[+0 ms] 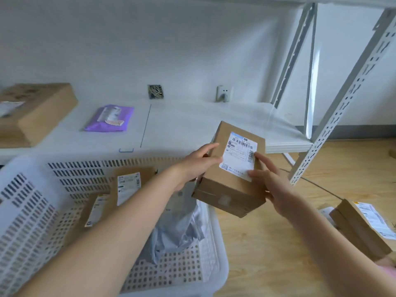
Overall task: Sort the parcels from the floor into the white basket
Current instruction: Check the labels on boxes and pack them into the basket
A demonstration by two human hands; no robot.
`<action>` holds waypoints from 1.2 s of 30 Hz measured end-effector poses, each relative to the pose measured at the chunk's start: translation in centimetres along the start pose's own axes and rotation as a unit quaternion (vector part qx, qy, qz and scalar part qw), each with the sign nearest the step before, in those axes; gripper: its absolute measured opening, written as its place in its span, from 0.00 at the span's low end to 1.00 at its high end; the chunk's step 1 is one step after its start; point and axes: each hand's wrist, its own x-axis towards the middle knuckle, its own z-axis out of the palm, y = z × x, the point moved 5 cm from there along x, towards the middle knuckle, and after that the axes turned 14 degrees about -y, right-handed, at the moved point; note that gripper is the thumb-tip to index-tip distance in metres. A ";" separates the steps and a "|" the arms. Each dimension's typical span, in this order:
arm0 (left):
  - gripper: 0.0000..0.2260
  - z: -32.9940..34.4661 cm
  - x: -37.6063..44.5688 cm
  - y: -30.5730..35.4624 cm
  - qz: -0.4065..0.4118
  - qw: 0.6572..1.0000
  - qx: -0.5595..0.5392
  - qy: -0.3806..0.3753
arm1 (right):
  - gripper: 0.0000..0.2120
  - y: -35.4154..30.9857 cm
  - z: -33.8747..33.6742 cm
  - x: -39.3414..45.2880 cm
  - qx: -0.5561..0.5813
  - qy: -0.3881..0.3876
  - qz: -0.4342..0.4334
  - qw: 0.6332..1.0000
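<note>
Cardboard parcel (230, 168): label up, above right rim of white basket (216, 249).
Left hand (194, 166): grip clasping parcel's left side.
Right hand (272, 179): grip clasping parcel's right side.

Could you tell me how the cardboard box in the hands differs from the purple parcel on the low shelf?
The cardboard box is a brown rigid carton; the purple parcel is a soft, flat mailer bag. The box is held in the air, tilted, by the left hand and right hand; the purple parcel lies untouched on the low shelf. Both carry white labels.
</note>
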 end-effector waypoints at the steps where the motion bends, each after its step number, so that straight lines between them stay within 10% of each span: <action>1: 0.21 -1.3 -1.0 -0.4 0.007 1.000 -0.013 0.005 | 0.27 -0.4 1.7 0.3 0.001 -0.017 -0.006 1.000; 22: 0.18 -25.5 -17.2 -19.6 -0.016 0.963 -0.194 0.185 | 0.22 2.0 34.5 10.1 -0.144 -0.229 -0.037 0.962; 36: 0.19 -26.5 -17.1 -32.3 -0.105 0.934 -0.205 0.272 | 0.22 10.7 40.7 12.9 -0.545 -0.215 -0.065 0.807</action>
